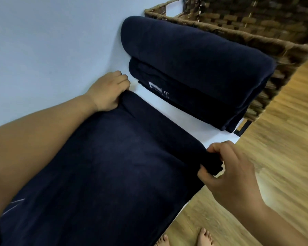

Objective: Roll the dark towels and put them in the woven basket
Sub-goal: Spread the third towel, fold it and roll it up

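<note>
A dark navy towel (105,166) lies spread flat on the white table (43,50), its far edge turned over into a thin roll. My left hand (108,91) grips the left end of that roll. The right end is pinched between the thumb and fingers of my right hand (228,171). Beyond it sits a stack of folded dark towels (194,68), with a pale label showing on a lower one. The woven basket (256,23) stands behind the stack at the top right.
The table's right edge runs diagonally beside my right hand, with wooden floor (274,139) beyond it. My bare feet (185,237) show at the bottom. A black frame piece (242,128) pokes out under the basket's corner.
</note>
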